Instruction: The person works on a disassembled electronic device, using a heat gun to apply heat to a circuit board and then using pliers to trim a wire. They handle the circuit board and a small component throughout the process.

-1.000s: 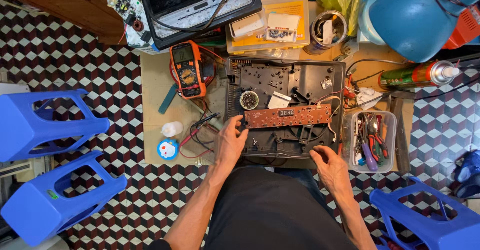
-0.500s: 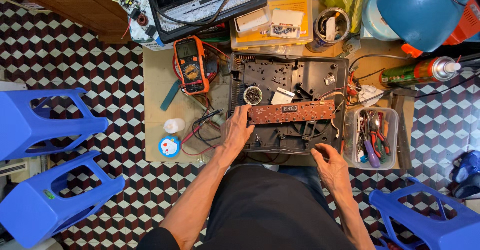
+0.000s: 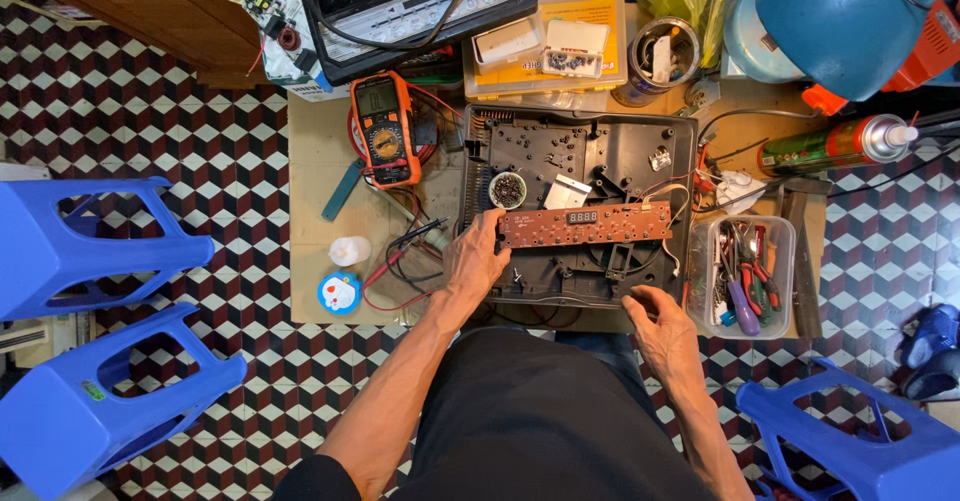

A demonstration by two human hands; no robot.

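Left hand (image 3: pixel 478 257) rests on the near-left part of the open black appliance housing (image 3: pixel 585 161), fingertips closed on the left end of the long brown circuit board (image 3: pixel 585 226) lying across the housing's middle. Right hand (image 3: pixel 662 331) sits at the housing's near-right edge, fingers loosely curled; whether it holds anything cannot be told. An orange multimeter (image 3: pixel 385 131) lies just left of the housing, a clear tool tray (image 3: pixel 745 276) just right.

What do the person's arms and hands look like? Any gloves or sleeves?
No gloves. The left hand and the right hand are both bare, and the forearms are uncovered too. No sleeves reach the wrists, and no watch, ring or bracelet shows. The person wears dark clothing below.
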